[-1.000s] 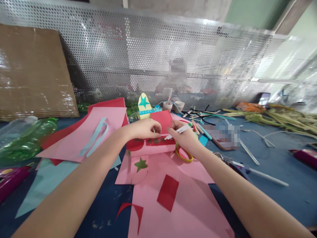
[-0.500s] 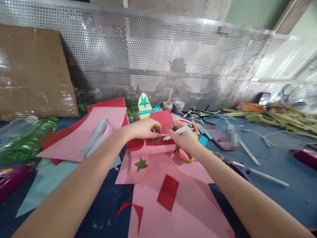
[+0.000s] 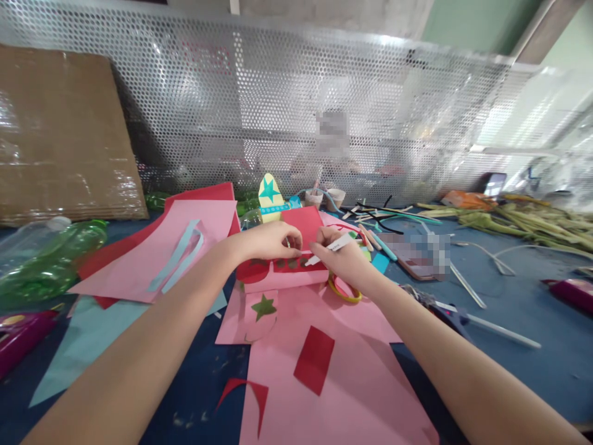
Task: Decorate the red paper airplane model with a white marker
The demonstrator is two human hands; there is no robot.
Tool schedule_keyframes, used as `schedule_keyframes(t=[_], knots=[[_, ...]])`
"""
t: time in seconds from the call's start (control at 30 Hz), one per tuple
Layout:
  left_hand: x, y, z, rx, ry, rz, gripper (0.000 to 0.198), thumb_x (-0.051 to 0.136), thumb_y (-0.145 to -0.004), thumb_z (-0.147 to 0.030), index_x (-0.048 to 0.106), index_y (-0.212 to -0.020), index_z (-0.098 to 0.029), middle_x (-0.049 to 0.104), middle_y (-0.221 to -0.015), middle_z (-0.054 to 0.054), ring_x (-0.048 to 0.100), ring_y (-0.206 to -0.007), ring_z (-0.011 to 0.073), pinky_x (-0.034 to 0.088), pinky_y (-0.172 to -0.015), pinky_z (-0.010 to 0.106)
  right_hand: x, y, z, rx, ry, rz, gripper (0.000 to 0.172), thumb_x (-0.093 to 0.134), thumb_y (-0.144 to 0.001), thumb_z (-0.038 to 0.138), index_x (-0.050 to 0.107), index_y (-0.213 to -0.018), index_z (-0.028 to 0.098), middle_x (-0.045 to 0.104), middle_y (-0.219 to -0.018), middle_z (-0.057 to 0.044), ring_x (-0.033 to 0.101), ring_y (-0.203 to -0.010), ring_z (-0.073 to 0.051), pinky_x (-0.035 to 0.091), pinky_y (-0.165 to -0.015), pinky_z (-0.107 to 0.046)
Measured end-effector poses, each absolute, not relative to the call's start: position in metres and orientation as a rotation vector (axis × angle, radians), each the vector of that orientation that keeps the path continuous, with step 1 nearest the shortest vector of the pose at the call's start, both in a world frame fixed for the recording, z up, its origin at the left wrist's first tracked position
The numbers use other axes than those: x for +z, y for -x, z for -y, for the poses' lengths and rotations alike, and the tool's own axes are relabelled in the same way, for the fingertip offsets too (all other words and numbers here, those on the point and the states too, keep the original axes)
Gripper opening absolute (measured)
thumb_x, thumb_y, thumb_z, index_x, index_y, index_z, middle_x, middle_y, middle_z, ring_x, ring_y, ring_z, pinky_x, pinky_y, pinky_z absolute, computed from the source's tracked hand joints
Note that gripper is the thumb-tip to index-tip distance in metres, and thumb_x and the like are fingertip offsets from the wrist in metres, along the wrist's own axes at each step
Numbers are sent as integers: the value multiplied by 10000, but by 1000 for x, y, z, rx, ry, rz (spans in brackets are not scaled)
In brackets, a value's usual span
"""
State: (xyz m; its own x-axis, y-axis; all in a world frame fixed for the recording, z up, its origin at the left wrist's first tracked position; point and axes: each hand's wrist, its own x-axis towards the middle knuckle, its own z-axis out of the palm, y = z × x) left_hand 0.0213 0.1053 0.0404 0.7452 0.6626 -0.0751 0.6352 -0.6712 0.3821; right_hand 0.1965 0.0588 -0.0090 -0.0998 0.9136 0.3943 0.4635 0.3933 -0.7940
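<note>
In my right hand (image 3: 340, 250) is a white pen (image 3: 331, 247), its tip down at a red strip (image 3: 278, 264) that bears a row of dark round spots. My left hand (image 3: 280, 241) rests at the strip's upper edge, fingers curled together; what they press is hidden. The strip lies over a rolled pink sheet (image 3: 287, 281), with a red sheet (image 3: 301, 224) behind it. Nearer to me, a green star (image 3: 264, 308) and a red paper rectangle (image 3: 314, 360) lie on pink paper (image 3: 343, 395).
Green bottles (image 3: 55, 259) and pink and blue sheets lie left. A yellow-handled pair of scissors (image 3: 345, 292) is beside my right wrist. Phone (image 3: 412, 256), white sticks and dried husks (image 3: 537, 222) are to the right. Behind stand two cups (image 3: 334, 198) and a perforated metal panel (image 3: 287, 93).
My right hand and the pen have shifted very slightly, with the tip a little lower along the red strip. My left hand stays where it was.
</note>
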Motion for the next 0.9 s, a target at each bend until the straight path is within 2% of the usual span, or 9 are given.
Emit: schedule_keyframes(t=[0.9], knots=[[45, -22, -100, 93, -2485, -1009, 158, 561, -805, -317, 639, -862, -191, 686, -806, 12, 603, -633, 123, 399, -559, 218, -11, -199, -64, 610, 1180, 1692, 178, 484, -682, 257, 360, -561, 220, 366, -508, 65, 328, -491, -101, 245, -479, -246]])
